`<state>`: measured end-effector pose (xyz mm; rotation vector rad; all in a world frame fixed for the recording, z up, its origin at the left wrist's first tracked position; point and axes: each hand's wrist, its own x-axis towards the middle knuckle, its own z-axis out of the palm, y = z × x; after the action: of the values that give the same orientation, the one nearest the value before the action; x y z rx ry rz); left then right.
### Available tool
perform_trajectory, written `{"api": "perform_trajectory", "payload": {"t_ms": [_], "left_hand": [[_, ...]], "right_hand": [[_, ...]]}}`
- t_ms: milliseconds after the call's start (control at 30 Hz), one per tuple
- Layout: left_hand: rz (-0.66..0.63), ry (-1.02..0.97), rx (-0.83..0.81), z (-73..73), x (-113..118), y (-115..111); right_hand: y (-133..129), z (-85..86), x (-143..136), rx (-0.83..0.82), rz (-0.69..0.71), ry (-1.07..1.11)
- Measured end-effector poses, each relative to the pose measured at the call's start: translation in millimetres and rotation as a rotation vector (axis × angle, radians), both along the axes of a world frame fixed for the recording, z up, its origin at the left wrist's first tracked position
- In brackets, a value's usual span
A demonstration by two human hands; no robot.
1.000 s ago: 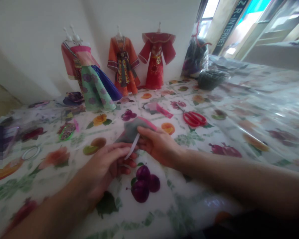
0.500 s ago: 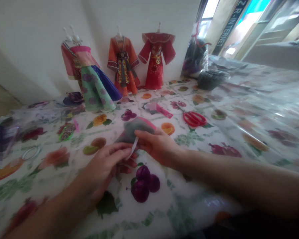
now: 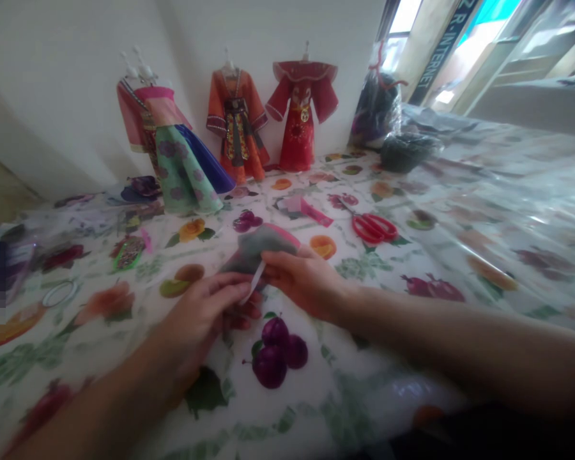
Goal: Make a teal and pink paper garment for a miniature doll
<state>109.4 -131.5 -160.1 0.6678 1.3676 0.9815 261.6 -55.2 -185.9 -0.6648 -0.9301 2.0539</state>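
Above the middle of the table, a small piece of grey and pink fabric is held between both hands. A narrow white strip runs across the gap between my fingertips. My left hand is closed, thumb and forefinger pinching the strip's lower end, close to the cloth. My right hand is closed too, gripping the fabric and the strip's upper end. The fingers hide part of the cloth, and its exact shape is unclear.
Red-handled scissors lie to the right, beside a pink strip. Miniature dresses on stands line the wall. A green-edged bead packet and a white ring lie left. A plastic-wrapped dark bowl sits at back right.
The white strip has straightened slightly between my fingers, and my left fingertips have shifted a little. My right hand and the fabric stay almost where they were.
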Motion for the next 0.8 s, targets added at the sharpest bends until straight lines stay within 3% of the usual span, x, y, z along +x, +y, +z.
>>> {"api": "perform_trajectory", "payload": {"t_ms": [300,500,800], "left_hand": [[-0.014,-0.032,0.004,0.2,-3,1],[-0.001,-0.024,0.011,-1.4,-2,1],[0.022,-0.190,-0.065,3.7,-1,4]], "right_hand": [[-3,4.3,0,0.059,0.053,-0.005],[-1,-1.9,0,0.107,0.090,-0.004],[-1,-1.1,-1,0.238,-0.025,0.043]]}}
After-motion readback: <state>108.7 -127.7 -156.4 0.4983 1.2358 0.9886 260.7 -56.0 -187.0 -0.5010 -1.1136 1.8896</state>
